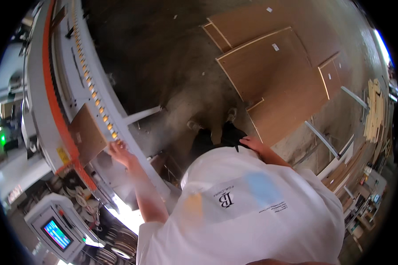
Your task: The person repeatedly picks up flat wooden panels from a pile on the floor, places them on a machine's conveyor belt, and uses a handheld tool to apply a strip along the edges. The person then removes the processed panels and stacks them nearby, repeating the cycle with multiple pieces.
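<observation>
Here, brown board (pixel 87 134) lies on machine (pixel 102 88); likely stiff, lightish, best held by opposite edges. Left hand (pixel 120 153) at near corner, fingers part-curled; right hand (pixel 253 144) at trousers (pixel 232 134). Can't tell either grip.

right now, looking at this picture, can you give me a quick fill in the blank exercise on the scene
1. The left hand is at the edge of a ____ panel.
2. The right hand is by the dark trousers, near the mostly ____ T-shirt.
3. The bright strip running along the machine is ____.
4. The screen at lower left is ____, not dark.

Missing words: brown; white; orange; lit
</observation>
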Available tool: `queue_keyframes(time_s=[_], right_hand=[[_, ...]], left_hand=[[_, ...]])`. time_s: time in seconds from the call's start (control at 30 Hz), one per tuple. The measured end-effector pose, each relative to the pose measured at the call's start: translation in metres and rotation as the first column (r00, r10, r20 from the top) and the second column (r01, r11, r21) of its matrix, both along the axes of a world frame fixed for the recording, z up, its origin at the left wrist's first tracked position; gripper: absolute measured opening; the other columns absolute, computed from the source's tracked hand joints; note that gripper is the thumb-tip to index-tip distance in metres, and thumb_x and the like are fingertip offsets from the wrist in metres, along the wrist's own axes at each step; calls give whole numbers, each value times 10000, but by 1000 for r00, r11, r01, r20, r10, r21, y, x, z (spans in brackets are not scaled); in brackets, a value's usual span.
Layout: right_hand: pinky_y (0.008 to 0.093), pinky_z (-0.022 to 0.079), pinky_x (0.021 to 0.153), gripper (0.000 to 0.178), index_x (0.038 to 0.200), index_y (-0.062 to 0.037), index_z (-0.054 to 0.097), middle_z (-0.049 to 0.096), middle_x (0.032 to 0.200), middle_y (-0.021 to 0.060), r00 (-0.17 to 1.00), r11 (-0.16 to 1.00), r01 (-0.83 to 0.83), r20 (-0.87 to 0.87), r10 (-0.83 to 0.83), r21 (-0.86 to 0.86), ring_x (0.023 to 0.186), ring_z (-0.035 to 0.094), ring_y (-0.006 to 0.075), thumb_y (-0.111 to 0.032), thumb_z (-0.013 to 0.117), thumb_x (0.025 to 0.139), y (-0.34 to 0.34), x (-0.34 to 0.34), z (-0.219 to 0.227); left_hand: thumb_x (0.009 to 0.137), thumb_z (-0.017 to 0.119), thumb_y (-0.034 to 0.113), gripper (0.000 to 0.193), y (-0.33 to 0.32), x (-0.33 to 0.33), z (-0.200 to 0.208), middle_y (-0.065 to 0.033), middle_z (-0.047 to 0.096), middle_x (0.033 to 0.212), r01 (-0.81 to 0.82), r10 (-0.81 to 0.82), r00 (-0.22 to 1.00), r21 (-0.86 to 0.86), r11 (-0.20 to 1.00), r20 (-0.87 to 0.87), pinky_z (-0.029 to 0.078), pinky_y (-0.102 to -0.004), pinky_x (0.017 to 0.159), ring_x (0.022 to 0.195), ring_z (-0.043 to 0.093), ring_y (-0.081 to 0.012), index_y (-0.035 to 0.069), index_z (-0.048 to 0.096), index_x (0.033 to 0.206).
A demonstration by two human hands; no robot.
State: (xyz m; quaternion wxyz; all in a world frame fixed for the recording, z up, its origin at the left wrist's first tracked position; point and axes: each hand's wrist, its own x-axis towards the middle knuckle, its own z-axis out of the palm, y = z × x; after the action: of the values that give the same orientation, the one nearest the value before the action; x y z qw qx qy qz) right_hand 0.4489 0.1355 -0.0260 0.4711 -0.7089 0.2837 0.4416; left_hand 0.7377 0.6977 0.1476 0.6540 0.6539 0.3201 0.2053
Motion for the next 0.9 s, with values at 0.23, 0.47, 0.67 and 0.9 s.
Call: queue_keyframes(time_s=[0.23, 0.47, 0.67, 0.9], right_hand=[[397, 486, 993, 554, 1232, -73, 692, 691, 1207, 195, 985, 973, 150, 112, -131, -175, 1150, 645, 335, -523, 628, 915, -15, -20, 39], [296, 499, 927, 397, 1193, -25, 706, 731, 1080, 78, 682, 682, 732, 28, -731, -16, 1015, 648, 155, -336, 688, 948, -36, -109, 34], [311, 505, 924, 389, 1195, -51, 709, 738, 1070, 105, 640, 630, 748, -23, -768, -209, 1011, 670, 189, -351, 666, 952, -51, -149, 35], [309, 526, 874, 392, 1185, -61, 714, 742, 1044, 91, 701, 692, 675, -71, -710, -257, 941, 673, 171, -369, 682, 944, -65, -144, 31]], left_hand=[[1006, 587, 254, 248, -253, -10, -152, -80, 701, 944, 613, -808, 363, -534, 582, -464, 552, -314, 721, 864, 689, -175, 55, 620, 1150], [1009, 572, 272, 282, -471, 6, -304, -69, 701, 923, 638, -861, -5, -665, 388, -508, 541, -320, 680, 778, 666, -178, 52, 615, 1180], [964, 676, 402, 526, -582, 33, -397, -97, 556, 1290, 568, -786, 160, -596, 568, -597, 524, -369, 775, 1038, 587, -236, 38, 500, 1301], [923, 757, 287, 472, -570, 15, -359, -123, 588, 1228, 585, -864, 184, -654, 479, -468, 591, -398, 732, 1008, 620, -251, 13, 521, 1226]])
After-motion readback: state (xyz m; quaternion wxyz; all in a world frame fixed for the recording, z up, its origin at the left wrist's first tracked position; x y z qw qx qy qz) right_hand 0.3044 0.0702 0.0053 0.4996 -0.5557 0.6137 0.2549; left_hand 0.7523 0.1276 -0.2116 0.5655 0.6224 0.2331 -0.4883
